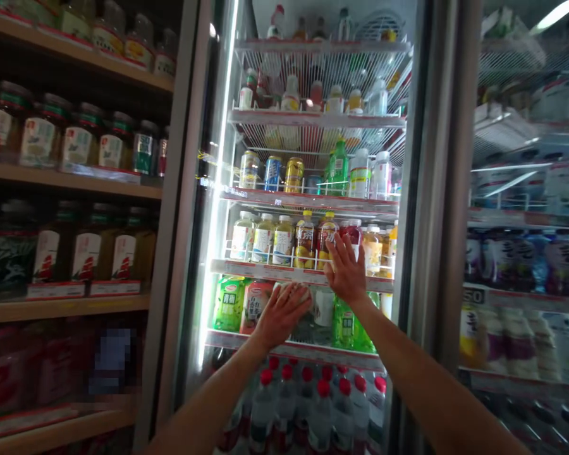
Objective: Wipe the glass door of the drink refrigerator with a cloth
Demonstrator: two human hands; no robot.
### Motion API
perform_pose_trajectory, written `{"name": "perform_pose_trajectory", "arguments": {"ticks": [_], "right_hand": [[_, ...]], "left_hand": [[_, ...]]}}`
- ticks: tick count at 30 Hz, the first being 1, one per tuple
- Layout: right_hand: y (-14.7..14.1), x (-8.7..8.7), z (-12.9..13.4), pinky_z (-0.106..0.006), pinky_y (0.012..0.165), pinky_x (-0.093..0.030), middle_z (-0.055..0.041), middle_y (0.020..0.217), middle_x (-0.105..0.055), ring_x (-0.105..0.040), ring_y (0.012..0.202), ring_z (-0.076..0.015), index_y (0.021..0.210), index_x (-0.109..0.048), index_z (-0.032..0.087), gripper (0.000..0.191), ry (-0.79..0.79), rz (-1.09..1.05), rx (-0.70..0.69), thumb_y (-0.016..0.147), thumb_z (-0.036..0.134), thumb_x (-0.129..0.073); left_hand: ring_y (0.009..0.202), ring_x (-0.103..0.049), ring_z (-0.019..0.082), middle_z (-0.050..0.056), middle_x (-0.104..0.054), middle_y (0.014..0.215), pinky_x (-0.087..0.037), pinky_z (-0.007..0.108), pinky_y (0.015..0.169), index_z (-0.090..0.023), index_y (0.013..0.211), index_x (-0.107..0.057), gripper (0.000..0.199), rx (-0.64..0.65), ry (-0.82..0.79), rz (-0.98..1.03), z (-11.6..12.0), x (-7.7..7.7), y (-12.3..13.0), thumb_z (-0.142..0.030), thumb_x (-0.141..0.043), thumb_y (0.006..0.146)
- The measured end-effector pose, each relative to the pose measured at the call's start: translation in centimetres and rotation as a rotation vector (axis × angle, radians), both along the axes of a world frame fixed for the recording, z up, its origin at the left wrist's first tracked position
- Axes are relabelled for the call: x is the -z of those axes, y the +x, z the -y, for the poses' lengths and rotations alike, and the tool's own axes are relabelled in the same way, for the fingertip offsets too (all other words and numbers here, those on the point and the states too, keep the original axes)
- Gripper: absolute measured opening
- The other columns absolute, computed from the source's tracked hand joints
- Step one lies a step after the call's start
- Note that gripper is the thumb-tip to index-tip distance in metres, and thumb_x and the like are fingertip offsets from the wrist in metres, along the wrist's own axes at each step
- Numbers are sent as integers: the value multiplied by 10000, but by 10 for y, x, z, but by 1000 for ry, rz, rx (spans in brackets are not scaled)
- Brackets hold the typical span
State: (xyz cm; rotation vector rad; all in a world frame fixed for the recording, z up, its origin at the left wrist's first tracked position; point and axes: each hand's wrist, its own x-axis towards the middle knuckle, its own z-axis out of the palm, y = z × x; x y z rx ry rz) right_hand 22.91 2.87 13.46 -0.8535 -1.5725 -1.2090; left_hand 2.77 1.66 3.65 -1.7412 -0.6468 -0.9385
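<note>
My left hand (279,316) reaches up in front of the fridge's lower middle, its fingers laid over a pale crumpled cloth (291,289) that shows past the fingertips. Higher and to the right, my right hand (347,268) has its fingers spread and holds nothing. It overlaps the bottles with yellow caps (329,230) in the view. Faint reflections suggest a glass door between my hands and the drinks. Behind my left hand are a pink pack (256,303) and a green pack (229,304); more green packs (345,323) stand below my right hand.
Shelves of jars (40,133) stand on the left, beside the fridge's metal frame (171,253). Cans (294,174) and bottles fill the upper racks, and red-capped bottles (322,404) the bottom. Another drinks cabinet (526,297) is on the right, past a wide metal post (448,189).
</note>
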Motion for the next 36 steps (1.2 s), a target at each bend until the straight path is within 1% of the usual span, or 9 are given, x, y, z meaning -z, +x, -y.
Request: {"name": "perform_pose_trajectory", "arguments": {"ticks": [6,9,11,16,20,24,27,29,36], "right_hand": [[0,0,0,-487,1116,-67,-93,1440,-359,-143,1391,-208,1362,-346,173,537,-8,1,-12,841,265,-434],[0,0,0,-488,1114,-72,-100,1435,-364,-154,1388,-216,1347,-369,165,522,-5,-1,1,840,268,-439],[0,0,0,-489,1113,-78,-99,1434,-368,-162,1386,-219,1348,-367,167,521,-4,-1,5,843,271,-436],[0,0,0,-491,1114,-69,-88,1445,-349,-158,1387,-217,1384,-311,185,554,-14,2,10,849,278,-424],[0,0,1,-483,1115,-75,-83,1447,-347,-184,1380,-224,1372,-333,188,541,-25,-2,36,849,288,-426],[0,-1,1,-482,1116,-76,-75,1443,-355,-201,1374,-228,1352,-366,184,517,-34,-6,54,849,294,-419],[0,0,1,-483,1117,-60,-72,1452,-339,-176,1382,-226,1358,-358,188,524,-46,-10,52,849,301,-411],[0,0,0,-484,1116,-54,-68,1458,-328,-161,1386,-221,1369,-341,195,531,-48,-9,48,853,304,-400],[0,-1,3,-470,1119,-77,-84,1446,-348,-153,1388,-212,1350,-369,173,500,-34,-3,61,867,299,-403]], "left_hand": [[1352,-260,256,126,-393,1409,-274,467,1067,-217,1288,-469,420,-75,79,519,-12,-32,-77,-220,-438,869],[1355,-242,275,171,-350,1424,-279,485,1060,-160,1304,-445,431,-74,134,702,-15,-45,-86,-216,-417,877],[1360,-230,276,161,-367,1417,-266,491,1066,-168,1295,-457,424,-54,118,659,-14,-47,-69,-209,-418,875],[1367,-210,267,75,-440,1385,-234,491,1085,-256,1275,-484,434,-29,-1,272,-7,-52,-10,-190,-460,847],[1361,-237,230,37,-448,1383,-221,460,1099,-295,1290,-460,444,-5,-30,116,-9,-69,-19,-203,-445,856],[1350,-256,252,124,-399,1404,-259,483,1074,-204,1264,-491,396,-10,49,595,-20,-94,-70,-273,-376,891],[1342,-261,287,192,-384,1394,-249,517,1065,-131,1252,-496,418,-25,107,876,-23,-105,-85,-305,-342,904],[1343,-258,283,190,-395,1387,-248,510,1067,-132,1255,-494,410,-20,100,804,-22,-105,-71,-284,-346,904],[1373,-196,238,39,-450,1381,-208,479,1099,-272,1271,-478,414,49,56,122,-14,-80,19,-211,-442,864]]}}
